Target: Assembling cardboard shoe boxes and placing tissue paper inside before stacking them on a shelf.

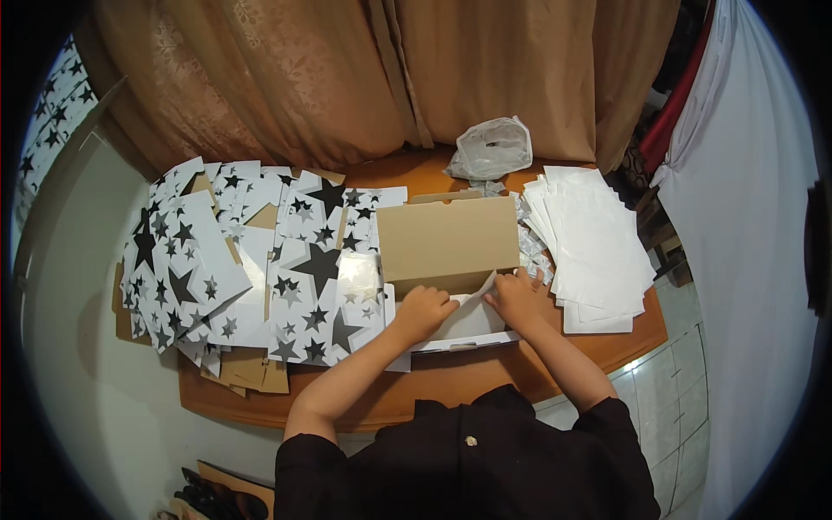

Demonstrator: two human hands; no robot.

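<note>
An open cardboard box (448,240) stands in front of me, its plain brown lid raised on the far side. A white paper sheet (471,319) lies inside it, with its far edge lifted and bent. My left hand (423,314) is closed at the left side of the sheet, pinching its edge. At the right side, near the box's corner, my right hand (520,302) has its thumb and fingers closed on the paper's lifted edge. The box floor is hidden beneath the sheet.
Flat white cardboard pieces with black and grey stars (308,269) pile up left of the box. A fanned stack of white paper (598,243) lies to the right. Small silvery packets (536,245) sit between. Behind stands a clear plastic bag (494,146), near brown curtains (286,78).
</note>
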